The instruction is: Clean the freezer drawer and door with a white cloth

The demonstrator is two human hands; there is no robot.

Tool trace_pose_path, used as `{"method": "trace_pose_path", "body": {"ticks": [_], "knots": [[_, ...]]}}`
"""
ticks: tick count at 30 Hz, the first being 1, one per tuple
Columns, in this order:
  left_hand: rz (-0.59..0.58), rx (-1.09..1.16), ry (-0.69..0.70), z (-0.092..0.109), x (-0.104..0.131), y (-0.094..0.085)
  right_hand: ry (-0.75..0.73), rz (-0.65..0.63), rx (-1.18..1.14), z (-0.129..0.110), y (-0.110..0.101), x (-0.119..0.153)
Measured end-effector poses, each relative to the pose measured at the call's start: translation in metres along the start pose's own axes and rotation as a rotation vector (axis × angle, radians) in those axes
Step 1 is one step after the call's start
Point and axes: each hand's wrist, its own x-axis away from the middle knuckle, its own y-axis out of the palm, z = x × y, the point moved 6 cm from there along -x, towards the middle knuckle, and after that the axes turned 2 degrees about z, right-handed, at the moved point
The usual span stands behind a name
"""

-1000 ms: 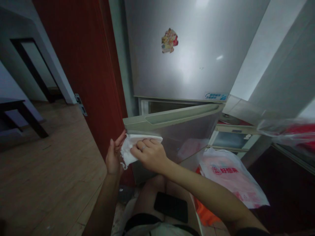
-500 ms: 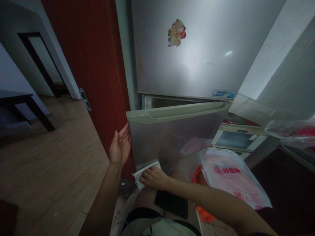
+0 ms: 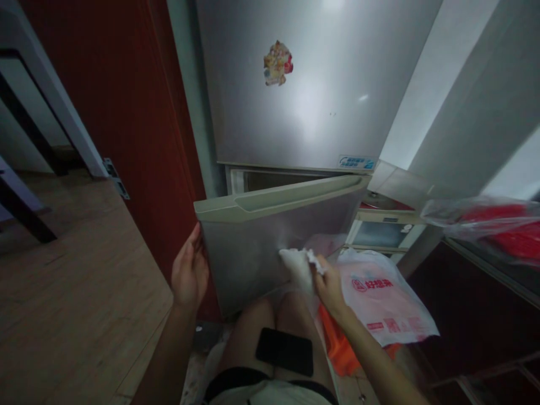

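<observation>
The lower refrigerator door [image 3: 248, 253], grey with a pale top edge, stands ajar in front of my knees. My left hand [image 3: 189, 275] is at its left edge, fingers stretched out and their tips against the side of the door. A crumpled white cloth [image 3: 298, 270] is gripped in my right hand [image 3: 329, 287], low in front of the door's right half. One end of the cloth appears to touch the door's face. A black phone [image 3: 284, 351] lies across my thighs.
Above is the shut upper refrigerator door [image 3: 312, 84] with a sticker [image 3: 278, 63]. A red-brown door [image 3: 126, 112] stands left. At right are a white plastic bag [image 3: 386, 301], an orange bag [image 3: 337, 346], a clear wrapper with red contents [image 3: 493, 225] and a small glass-fronted appliance [image 3: 383, 233].
My right hand has moved with the cloth from the door's lower left up and to the right. My left hand stays at the door's edge. The camera has turned slightly right.
</observation>
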Motion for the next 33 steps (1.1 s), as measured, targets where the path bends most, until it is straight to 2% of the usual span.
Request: {"method": "trace_pose_path", "body": {"ticks": [4, 7, 10, 14, 18, 23, 24, 27, 29, 31, 33], "knots": [[0.03, -0.03, 0.015, 0.001, 0.009, 0.002, 0.27, 0.371, 0.104, 0.071, -0.061, -0.032], [0.039, -0.043, 0.023, 0.003, 0.014, 0.004, 0.38, 0.599, 0.144, 0.104, -0.084, -0.058], [0.049, -0.054, 0.011, 0.005, 0.019, 0.006, 0.401, 0.665, 0.117, 0.118, -0.083, -0.084], [0.076, -0.048, -0.012, 0.005, 0.024, 0.008, 0.346, 0.596, 0.025, 0.107, -0.062, -0.11], [0.1, -0.035, -0.028, 0.004, 0.025, 0.007, 0.26, 0.545, -0.035, 0.065, -0.044, -0.116], [0.116, -0.046, -0.024, 0.006, 0.03, 0.009, 0.141, 0.472, -0.029, -0.021, -0.011, -0.093], [0.116, -0.045, -0.019, 0.007, 0.031, 0.011, 0.092, 0.443, -0.019, -0.042, -0.003, -0.087], [0.101, -0.032, -0.012, 0.009, 0.032, 0.013, -0.24, 0.271, 0.091, -0.119, 0.023, -0.071], [0.113, -0.04, -0.012, 0.007, 0.031, 0.009, -0.388, 0.148, 0.137, -0.159, 0.037, -0.063], [0.14, -0.051, -0.029, 0.004, 0.028, 0.002, -0.435, 0.058, 0.169, -0.183, 0.046, -0.061], [0.158, -0.047, -0.045, 0.0, 0.024, -0.004, -0.448, 0.018, 0.186, -0.193, 0.05, -0.063]]}}
